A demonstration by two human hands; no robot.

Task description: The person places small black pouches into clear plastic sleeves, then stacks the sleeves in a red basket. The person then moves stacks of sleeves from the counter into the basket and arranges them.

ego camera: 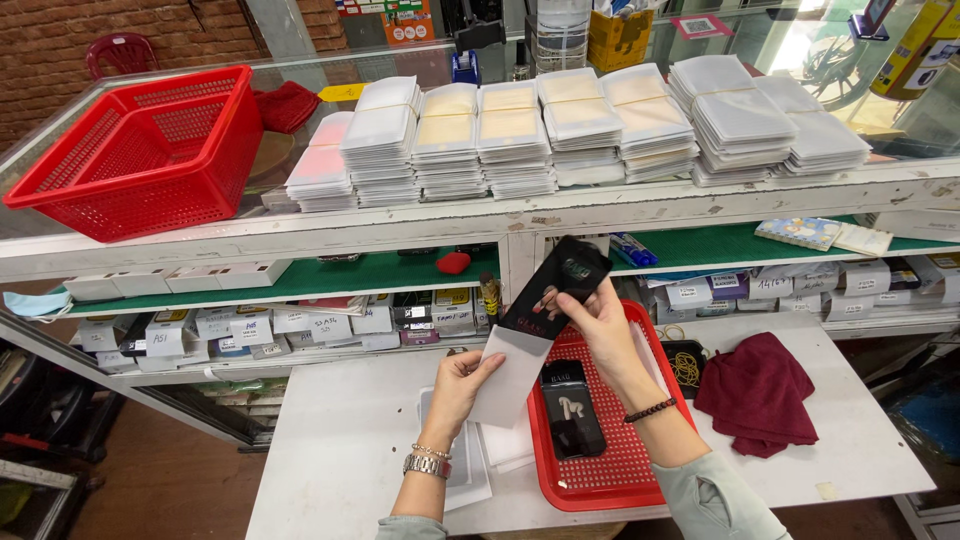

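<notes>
My right hand (600,325) grips a flat black packet (556,285) tilted up to the right, its lower end inside a white sleeve (512,375). My left hand (463,385) pinches the white sleeve by its lower left edge. Both are held above a low red tray (610,470) on the white table (340,450). Another black packet (571,408) lies flat in that tray. More white sleeves (505,445) lie on the table beneath my left hand.
A dark red cloth (760,392) lies right of the tray, rubber bands in a black dish (686,367) beside it. Above, a glass counter holds bundled stacks of white sleeves (570,125) and a red basket (150,150). Shelves below hold small labelled boxes (240,325).
</notes>
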